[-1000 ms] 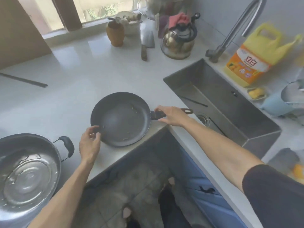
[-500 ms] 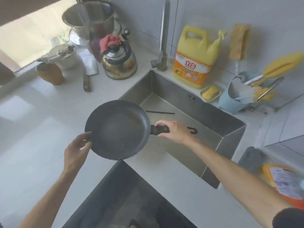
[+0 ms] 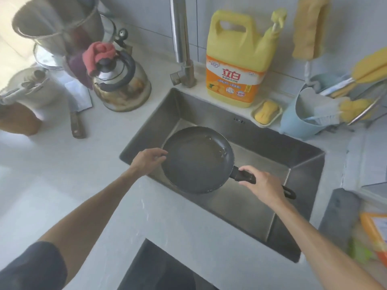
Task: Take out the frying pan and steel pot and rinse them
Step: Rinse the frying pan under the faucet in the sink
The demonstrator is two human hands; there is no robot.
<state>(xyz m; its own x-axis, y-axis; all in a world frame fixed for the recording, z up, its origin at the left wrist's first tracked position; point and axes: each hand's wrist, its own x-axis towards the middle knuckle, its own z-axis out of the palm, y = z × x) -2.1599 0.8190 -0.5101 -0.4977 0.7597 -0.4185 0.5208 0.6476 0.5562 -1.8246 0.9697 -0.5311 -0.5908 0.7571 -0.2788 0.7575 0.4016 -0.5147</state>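
Observation:
The dark frying pan hangs over the steel sink, held level between both hands. My right hand grips its black handle. My left hand holds the pan's left rim with its fingers. A little yellowish residue lies inside the pan near its far side. The steel pot from the counter is out of view. The tap rises behind the sink, and no water runs from it.
A yellow detergent jug and a soap dish stand behind the sink. A kettle with a pink cloth, a knife and a steel container sit at the left. A blue holder with brushes stands at the right.
Both hands have lifted the pan off the counter and carried it right, over the sink. The camera has swung right, so the steel pot has left the view.

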